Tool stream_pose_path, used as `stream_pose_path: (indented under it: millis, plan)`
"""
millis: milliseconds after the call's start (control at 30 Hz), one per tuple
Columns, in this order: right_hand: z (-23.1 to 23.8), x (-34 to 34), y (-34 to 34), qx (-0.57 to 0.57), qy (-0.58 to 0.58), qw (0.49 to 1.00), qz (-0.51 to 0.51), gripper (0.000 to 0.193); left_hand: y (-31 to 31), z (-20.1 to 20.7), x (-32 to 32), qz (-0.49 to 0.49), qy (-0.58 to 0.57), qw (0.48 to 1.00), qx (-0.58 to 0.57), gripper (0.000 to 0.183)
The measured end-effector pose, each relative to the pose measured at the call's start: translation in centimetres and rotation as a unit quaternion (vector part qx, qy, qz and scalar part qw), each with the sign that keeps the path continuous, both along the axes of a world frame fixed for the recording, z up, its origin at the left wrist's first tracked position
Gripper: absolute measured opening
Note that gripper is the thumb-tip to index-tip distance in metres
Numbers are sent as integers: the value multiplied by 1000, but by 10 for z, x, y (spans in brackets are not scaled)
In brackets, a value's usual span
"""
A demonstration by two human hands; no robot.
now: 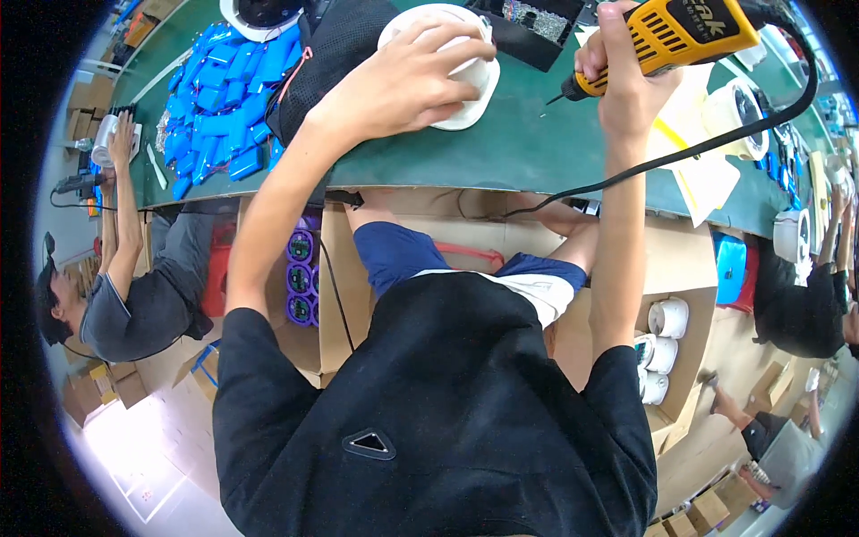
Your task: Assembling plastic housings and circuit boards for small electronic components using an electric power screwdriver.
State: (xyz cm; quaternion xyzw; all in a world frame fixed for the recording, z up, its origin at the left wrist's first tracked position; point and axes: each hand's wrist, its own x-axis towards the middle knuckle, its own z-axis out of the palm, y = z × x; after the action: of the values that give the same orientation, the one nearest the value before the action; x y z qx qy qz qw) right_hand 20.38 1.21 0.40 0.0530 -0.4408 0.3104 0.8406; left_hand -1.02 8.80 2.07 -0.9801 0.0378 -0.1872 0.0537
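Black tray (519,52): by the surface's (537,166) far edge, just right of the white housing; small silvery metal parts heaped inside.
Left carton (300,349): below the near edge, left of the person's legs; purple rings (300,278) in it, green boards in their middles, stacked in a column, more partly hidden beside.
Right carton (680,259): below the near edge, right of the legs; several white cylinders (662,354) piled inside, rest hidden by its wall.
White housing (480,94): on the surface toward the far edge, under the left hand; part covered by fingers, so cannot tell if flat or tilted.
Left hand (420,80): palm down, fingers spread and curled over the housing; grip fairly wide, holding it from above. Forearm slants up and right across the near edge.
Right hand (619,76): raised, forearm nearly upright in view, grip closed around the power driver.
Power driver (684,36): yellow and black, body off to the right, bit pointing left and slightly down, apart from the housing.
Black cable (707,139): loops from the driver's rear, crosses the right forearm, drops past the near edge.
Blue packs (234,89): big loose heap toward the surface's left end.
Black mesh item (349,27): between heap and housing, partly behind left forearm.
Paper sheets (702,183): white and yellow, right side, one corner over the near edge.
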Motion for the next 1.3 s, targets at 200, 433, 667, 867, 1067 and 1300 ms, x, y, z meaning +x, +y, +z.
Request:
stream_pose_path:
  millis: [200,433,667,867,1067,1300]
  plan:
    - [33,-21,-46,-395,-153,862,-278,13,1,3,4,10,77,993,84,19]
    - [21,-17,-44,-294,-190,858,-376,12,7,-6,15,-19,113,968,223,26]
    - [10,-2,-62,-348,-180,868,-305,15,-3,-8,49,154,-110,976,105,52]
    - [11,-5,-58,-314,-160,887,-299,13,2,-2,22,357,84,921,-131,79]
    - [54,-34,-39,-342,-121,900,-240,13,24,-14,7,41,35,981,-187,84]
    - [66,-50,-19,-347,-161,893,-236,15,6,-20,6,151,-17,984,-89,83]
